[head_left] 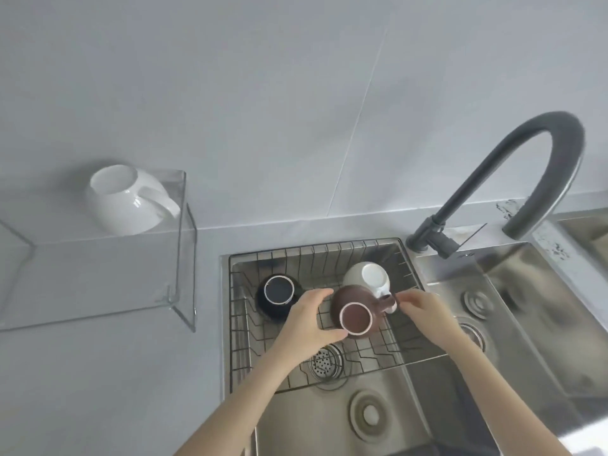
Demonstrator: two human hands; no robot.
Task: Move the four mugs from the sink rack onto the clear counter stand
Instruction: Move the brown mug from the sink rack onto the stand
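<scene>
Two bare forearms rise from the lower edge of the frame, sleeveless as far as shown, ending in the left hand [307, 319] and right hand [424, 307], both without rings, watches or gloves.

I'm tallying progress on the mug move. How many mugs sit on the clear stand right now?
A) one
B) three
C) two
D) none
A: only the white mug rests upside down on the clear stand; the black mug, cream mug and brown mug are in the sink rack.
</scene>
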